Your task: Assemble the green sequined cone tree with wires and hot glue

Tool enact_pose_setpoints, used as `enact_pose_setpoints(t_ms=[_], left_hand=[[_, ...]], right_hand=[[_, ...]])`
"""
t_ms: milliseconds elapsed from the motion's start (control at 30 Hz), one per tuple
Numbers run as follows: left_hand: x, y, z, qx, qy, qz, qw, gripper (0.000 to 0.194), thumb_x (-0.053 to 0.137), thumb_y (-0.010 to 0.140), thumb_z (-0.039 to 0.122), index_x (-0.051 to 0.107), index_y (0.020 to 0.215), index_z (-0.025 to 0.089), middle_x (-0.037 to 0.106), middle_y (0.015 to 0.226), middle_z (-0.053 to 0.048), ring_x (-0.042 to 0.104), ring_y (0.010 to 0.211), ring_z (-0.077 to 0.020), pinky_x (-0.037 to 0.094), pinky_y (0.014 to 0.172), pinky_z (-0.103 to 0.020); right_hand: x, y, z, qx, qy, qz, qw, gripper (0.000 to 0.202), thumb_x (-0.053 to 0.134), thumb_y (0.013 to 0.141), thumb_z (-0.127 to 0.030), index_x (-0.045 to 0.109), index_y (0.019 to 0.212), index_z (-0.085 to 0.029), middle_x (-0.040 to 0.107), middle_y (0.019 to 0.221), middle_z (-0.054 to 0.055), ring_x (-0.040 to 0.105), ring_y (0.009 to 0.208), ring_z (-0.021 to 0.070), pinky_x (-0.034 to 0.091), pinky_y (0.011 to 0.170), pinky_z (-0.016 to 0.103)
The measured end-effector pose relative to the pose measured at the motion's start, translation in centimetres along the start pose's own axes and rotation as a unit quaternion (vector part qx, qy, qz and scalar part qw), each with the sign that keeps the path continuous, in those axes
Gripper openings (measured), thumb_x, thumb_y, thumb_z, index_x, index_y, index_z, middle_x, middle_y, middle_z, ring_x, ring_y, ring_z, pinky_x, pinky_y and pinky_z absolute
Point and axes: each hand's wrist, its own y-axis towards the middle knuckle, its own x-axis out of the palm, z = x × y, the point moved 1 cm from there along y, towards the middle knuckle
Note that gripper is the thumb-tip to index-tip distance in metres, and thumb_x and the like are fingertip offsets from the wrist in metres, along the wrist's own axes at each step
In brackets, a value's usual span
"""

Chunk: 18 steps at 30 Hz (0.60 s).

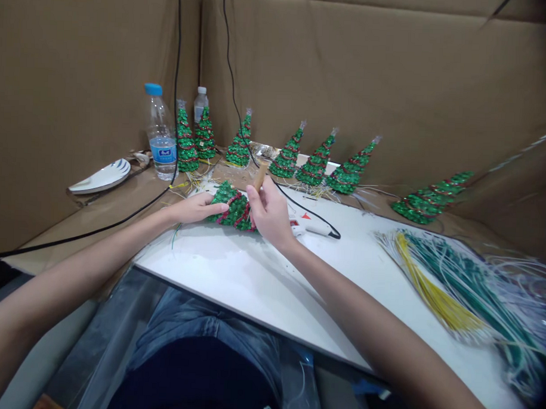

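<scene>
A small green beaded tree (234, 207) with red garland lies on its side above the white board (239, 266). My left hand (199, 208) is closed on its left end, the thumb across the beads. My right hand (270, 211) is closed round a tool with a wooden handle (260, 175), held at the tree's right end. The tool's tip is hidden or too thin to make out. Just right of my right hand, a white glue gun (310, 225) lies on the board.
Several finished-looking trees (317, 161) stand along the cardboard wall, one (429, 198) leaning far right. A water bottle (162, 141) and a white dish (102, 177) are at left. Yellow strands (431, 287) and green strands (463, 277) lie at right. A black cable (104, 227) crosses the left side.
</scene>
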Motion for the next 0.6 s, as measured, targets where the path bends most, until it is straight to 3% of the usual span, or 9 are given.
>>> enact_pose_setpoints(t_ms=[367,500,600], left_hand=[[-0.2,0.0,-0.9,-0.002,-0.038,-0.001,0.999,0.056,0.041,0.086,0.062,0.062,0.073,0.011,0.062,0.074,-0.002,0.055,0.070,-0.0143,0.045,0.070,-0.026],[-0.2,-0.1,-0.8,-0.005,-0.041,0.004,0.999,0.056,0.042,0.085,0.062,0.061,0.070,0.011,0.060,0.069,-0.001,0.051,0.065,-0.0124,0.043,0.065,-0.024],[-0.3,-0.1,-0.9,-0.017,-0.030,0.009,0.999,0.056,0.042,0.084,0.063,0.058,0.067,0.011,0.055,0.065,0.000,0.046,0.061,-0.0105,0.040,0.059,-0.022]], right_hand=[[-1.4,0.3,-0.3,0.054,0.179,-0.036,0.982,0.031,0.058,0.083,-0.052,0.045,0.082,-0.024,0.037,0.054,-0.009,0.037,0.036,0.0059,0.031,0.033,0.023],[-2.0,0.7,-0.3,0.112,0.239,-0.072,0.962,0.033,0.065,0.078,-0.049,0.045,0.075,-0.023,0.036,0.049,-0.010,0.040,0.036,0.0068,0.038,0.035,0.023],[-2.1,1.0,-0.2,0.135,0.240,-0.053,0.960,0.037,0.065,0.077,-0.049,0.041,0.068,-0.023,0.030,0.046,-0.012,0.033,0.033,0.0047,0.035,0.033,0.022]])
